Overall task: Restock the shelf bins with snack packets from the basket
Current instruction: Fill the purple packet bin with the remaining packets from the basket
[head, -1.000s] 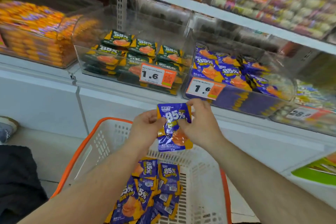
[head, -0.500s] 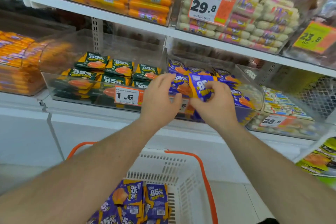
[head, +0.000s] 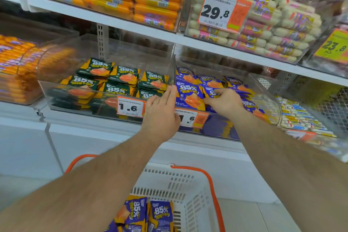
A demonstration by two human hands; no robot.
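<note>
Head view looks down on a purple snack packet [head: 211, 92] lying in the right-hand clear bin [head: 271, 100], on top of the purple pile, with the right hand [head: 225, 102] curled over it, fingertips pinching its near edge. The left hand [head: 161, 117] is flat and holding nothing, its straight fingers up against the rim where this bin meets the green-packet bin [head: 56, 84]. My guess is this packet is as good as placed, and the job is partway done: the purple bin looks fairly full yet has room at the back, and the white basket [head: 190, 190] with orange handles below holds more. Two purple packets [head: 150, 213] show plainly in it, plus slivers of others cut off by the frame. The green bin shows roughly nine packets on top; the purple one about eight, some hidden.
</note>
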